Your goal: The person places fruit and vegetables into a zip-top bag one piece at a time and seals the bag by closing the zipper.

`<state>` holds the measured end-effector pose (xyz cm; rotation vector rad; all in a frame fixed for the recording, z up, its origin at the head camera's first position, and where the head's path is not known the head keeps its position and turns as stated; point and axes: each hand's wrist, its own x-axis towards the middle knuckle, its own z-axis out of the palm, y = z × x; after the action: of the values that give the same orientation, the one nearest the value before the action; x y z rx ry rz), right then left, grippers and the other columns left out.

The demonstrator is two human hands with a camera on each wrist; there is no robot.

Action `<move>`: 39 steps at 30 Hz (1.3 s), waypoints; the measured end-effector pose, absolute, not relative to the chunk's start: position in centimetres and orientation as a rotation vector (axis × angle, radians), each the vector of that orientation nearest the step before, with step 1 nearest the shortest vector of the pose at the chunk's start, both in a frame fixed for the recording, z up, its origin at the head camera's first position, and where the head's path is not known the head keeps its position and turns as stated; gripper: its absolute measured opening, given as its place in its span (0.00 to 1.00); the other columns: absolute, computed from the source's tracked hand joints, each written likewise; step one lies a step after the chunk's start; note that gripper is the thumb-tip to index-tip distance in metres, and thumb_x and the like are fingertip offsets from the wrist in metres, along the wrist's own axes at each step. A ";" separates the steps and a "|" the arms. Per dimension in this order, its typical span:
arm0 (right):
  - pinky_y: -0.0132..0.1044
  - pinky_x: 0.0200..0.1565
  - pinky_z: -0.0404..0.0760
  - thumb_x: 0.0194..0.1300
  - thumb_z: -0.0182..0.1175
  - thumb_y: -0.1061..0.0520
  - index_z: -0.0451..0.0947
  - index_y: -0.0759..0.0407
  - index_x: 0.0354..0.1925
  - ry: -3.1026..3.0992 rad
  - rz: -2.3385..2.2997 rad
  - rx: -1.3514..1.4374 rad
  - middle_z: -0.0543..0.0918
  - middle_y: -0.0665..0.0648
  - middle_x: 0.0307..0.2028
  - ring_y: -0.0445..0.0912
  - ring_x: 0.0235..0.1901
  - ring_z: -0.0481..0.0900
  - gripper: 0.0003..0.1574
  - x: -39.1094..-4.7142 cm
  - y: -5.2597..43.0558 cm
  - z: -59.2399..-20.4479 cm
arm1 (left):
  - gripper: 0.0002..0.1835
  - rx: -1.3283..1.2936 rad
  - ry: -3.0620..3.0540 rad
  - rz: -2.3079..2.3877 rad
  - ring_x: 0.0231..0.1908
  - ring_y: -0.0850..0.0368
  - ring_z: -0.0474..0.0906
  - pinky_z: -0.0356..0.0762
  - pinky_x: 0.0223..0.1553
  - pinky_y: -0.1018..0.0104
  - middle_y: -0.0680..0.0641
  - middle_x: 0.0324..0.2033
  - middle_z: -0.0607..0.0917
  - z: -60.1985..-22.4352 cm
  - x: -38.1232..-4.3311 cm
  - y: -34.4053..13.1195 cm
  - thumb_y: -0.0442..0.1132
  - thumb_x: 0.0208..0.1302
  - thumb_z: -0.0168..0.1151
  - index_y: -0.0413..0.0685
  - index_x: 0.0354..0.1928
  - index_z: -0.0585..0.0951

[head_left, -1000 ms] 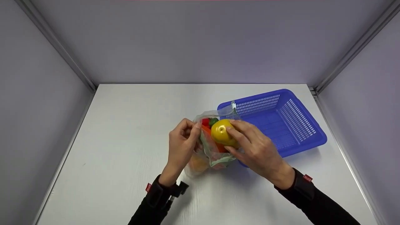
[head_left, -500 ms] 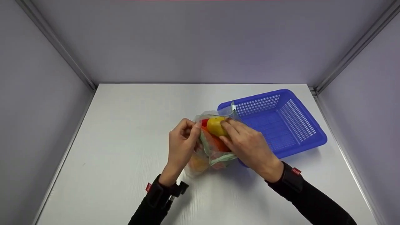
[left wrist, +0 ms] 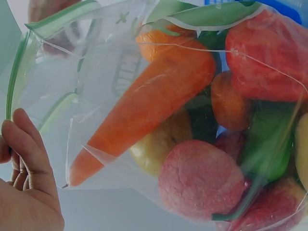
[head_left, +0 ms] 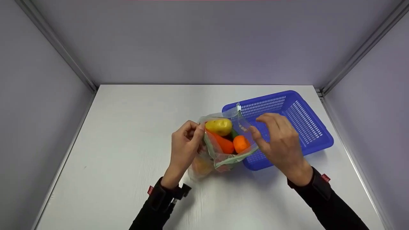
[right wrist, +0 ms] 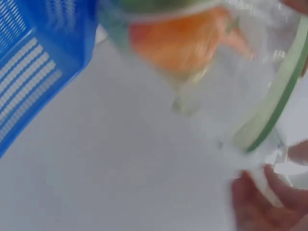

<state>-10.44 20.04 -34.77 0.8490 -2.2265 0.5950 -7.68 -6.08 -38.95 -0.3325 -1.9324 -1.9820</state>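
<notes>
A clear zip bag [head_left: 236,159] with a green-edged mouth is packed with produce. Its left rim is pinched between thumb and fingers of my left hand [head_left: 182,148]. A yellow fruit [head_left: 219,127] lies at the top of the mouth, beside a carrot [head_left: 226,146] and an orange [head_left: 242,144]. Through the plastic in the left wrist view show a red pepper [left wrist: 264,55], a green vegetable [left wrist: 269,144] and a round pinkish fruit [left wrist: 202,180]. My right hand [head_left: 282,143], thumb and fingers spread around nothing, hovers just right of the bag, over the basket's near part.
A blue plastic basket [head_left: 319,145] with slotted walls sits at the right of the white table [head_left: 134,134], its left end partly behind the bag. Grey panels [head_left: 204,44] enclose the table at the back and both sides.
The right hand lowered the yellow fruit into the bag, let go and drew back to the right, uncovering the orange. The left hand keeps its grip on the rim.
</notes>
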 end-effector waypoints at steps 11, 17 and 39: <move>0.34 0.20 0.53 0.74 0.59 0.58 0.61 0.52 0.18 -2.704 0.488 0.806 0.56 0.46 0.16 0.41 0.15 0.57 0.27 -12.3 20.7 -34.4 | 0.14 -0.305 -2.063 -1.867 0.13 0.46 0.75 0.74 0.15 0.68 0.47 0.15 0.78 -38.3 -10.0 -7.3 0.37 0.77 0.58 0.39 0.31 0.81; 0.33 0.19 0.52 0.74 0.55 0.59 0.60 0.51 0.16 -2.699 0.715 0.760 0.58 0.45 0.15 0.40 0.13 0.57 0.28 -14.2 19.4 -34.0 | 0.14 -0.295 -2.095 -1.751 0.12 0.54 0.74 0.76 0.15 0.68 0.47 0.15 0.78 -36.8 -11.5 -8.4 0.37 0.76 0.59 0.39 0.30 0.81; 0.29 0.17 0.63 0.77 0.53 0.57 0.78 0.58 0.16 -2.513 1.190 0.693 0.80 0.47 0.15 0.40 0.15 0.72 0.29 -15.4 16.0 -33.3 | 0.19 -0.277 -2.064 -1.730 0.17 0.51 0.76 0.81 0.21 0.64 0.50 0.20 0.80 -35.0 -14.5 -9.9 0.49 0.78 0.58 0.38 0.37 0.81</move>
<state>-15.36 15.95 -33.30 0.6933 -2.5135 1.1901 -14.49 -9.93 -34.95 -0.2771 -2.0643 -1.7296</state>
